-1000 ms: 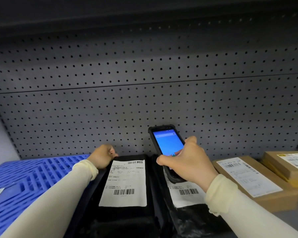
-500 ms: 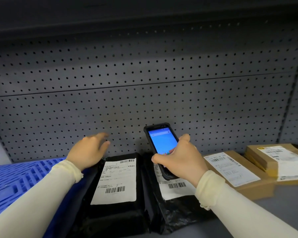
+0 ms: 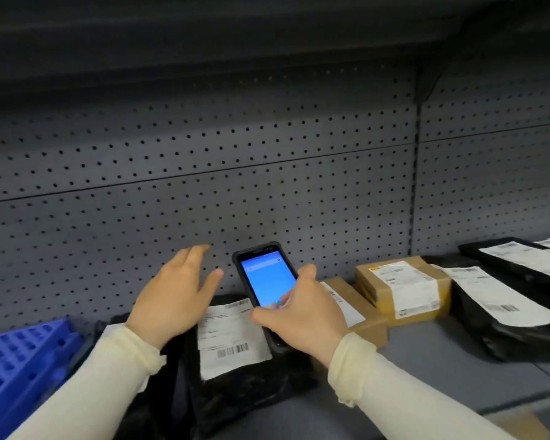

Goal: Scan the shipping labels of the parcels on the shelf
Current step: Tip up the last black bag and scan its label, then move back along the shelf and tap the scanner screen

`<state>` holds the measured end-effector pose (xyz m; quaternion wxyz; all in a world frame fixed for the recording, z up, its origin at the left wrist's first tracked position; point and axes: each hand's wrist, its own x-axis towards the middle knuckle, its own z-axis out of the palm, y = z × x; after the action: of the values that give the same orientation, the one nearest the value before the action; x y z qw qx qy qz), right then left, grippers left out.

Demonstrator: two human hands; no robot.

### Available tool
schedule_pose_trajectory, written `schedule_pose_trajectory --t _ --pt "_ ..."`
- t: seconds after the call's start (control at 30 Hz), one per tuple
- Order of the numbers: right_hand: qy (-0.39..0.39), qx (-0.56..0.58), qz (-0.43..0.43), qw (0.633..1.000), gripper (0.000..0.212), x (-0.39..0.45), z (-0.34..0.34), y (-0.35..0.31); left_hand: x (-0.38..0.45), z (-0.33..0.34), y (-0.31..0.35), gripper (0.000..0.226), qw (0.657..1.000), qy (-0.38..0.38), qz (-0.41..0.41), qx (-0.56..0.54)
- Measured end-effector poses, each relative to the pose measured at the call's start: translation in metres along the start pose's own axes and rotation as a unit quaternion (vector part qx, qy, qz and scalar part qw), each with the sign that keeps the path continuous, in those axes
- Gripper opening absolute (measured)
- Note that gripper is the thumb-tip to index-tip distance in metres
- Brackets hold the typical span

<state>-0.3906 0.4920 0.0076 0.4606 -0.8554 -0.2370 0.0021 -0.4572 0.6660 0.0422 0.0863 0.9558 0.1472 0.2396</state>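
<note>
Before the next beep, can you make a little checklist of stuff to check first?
1. Scanner held firmly: ok, the right hand grips its lower end.
2. Screen awake: ok, it glows blue.
3. Left hand clear of the label: ok, it hovers open and covers only the label's left edge.
4. Barcode on the black parcel's label showing: ok, the lower barcode is unblocked.
5. Scanner pointed at that barcode: cannot tell, its front end is not visible.
6. More parcels waiting: ok, cardboard boxes lie to the right.
</note>
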Motion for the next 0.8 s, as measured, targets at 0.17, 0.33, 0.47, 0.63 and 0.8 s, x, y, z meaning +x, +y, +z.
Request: schedule_pose_trajectory --t 0.17,0.33,0.47,0.63,0.8 --pt "0.026 -0.007 -0.001 1.000 0.062 -0.005 -0.030 0.024 -0.001 0.035 0.027 0.067 0.999 -0.034 0.006 0.022" --pt "0.082 -0.028 0.007 0.996 0.062 -0.013 -0.059 0.041 0.000 0.057 0.037 0.072 0.990 -0.115 -0.010 0.080" --pt "0.109 -0.041 0.045 0.992 0.060 -0.012 -0.080 0.052 0.001 0.063 0.051 0.072 0.992 -0.109 0.007 0.056" --pt "0.123 -0.073 0.071 0.987 0.057 -0.019 -0.091 0.055 -0.001 0.072 0.068 0.071 0.994 -0.101 0.030 0.009" --pt "0.131 -0.101 0.089 0.982 0.056 -0.032 -0.096 0.063 -0.001 0.089 0.084 0.068 0.991 -0.117 0.051 -0.037"
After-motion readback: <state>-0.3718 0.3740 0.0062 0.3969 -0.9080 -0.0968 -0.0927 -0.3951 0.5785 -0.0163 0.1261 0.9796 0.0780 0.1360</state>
